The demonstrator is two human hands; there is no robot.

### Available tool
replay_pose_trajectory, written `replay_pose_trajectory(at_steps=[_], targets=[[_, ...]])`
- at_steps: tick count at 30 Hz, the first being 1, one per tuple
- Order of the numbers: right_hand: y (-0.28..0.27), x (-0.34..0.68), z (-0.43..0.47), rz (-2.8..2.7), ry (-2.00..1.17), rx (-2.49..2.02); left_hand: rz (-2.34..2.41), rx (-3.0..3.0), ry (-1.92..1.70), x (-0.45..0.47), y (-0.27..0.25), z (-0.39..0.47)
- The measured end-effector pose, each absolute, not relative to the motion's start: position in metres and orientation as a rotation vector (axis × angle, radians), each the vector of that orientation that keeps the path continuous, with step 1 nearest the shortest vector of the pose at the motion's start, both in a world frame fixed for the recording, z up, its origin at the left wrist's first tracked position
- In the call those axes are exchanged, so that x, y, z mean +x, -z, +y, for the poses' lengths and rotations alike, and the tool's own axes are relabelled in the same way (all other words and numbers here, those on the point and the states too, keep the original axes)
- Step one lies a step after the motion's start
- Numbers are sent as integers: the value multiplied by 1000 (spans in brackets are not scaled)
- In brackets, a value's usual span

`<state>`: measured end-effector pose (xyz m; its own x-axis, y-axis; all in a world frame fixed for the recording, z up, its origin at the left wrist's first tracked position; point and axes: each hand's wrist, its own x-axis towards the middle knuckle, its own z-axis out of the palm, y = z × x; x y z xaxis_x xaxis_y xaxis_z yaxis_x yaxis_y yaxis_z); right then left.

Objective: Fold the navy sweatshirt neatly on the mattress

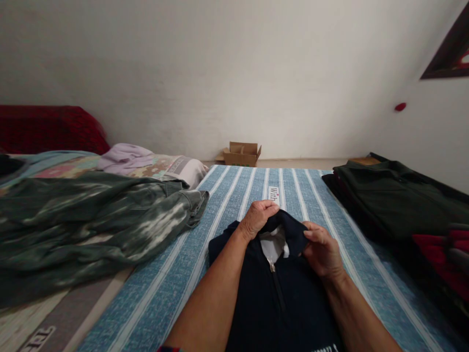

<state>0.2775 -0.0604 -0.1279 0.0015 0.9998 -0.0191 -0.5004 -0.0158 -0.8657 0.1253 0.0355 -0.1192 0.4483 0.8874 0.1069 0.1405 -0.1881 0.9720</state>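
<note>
A dark navy zip-neck top [293, 303] lies front up on the blue striped cloth [157, 293], its short zipper partly open and a pale lining showing inside the neck. My left hand [258, 217] pinches the back of its collar. At the collar's right side, my right hand [322, 247] grips the edge between thumb and fingers. The collar is raised and stretched between both hands. White lettering shows near the bottom of the top, cut off by the frame edge.
Green tie-dye trousers [146, 220] lie to the left, with a lilac cloth [126, 157] behind them. A stack of folded dark garments [399, 195] sits at the right, near red clothing [436, 254]. An open cardboard box [241, 155] stands against the wall beyond the striped cloth.
</note>
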Motion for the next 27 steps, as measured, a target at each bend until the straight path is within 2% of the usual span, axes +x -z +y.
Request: replay_pose_trajectory(at_steps=[12, 27], targets=[[129, 291, -61, -879, -1623, -762, 889, 1485, -688, 127, 119, 36], [127, 290, -57, -851, -1616, -675, 872, 1445, -518, 123, 118, 36]])
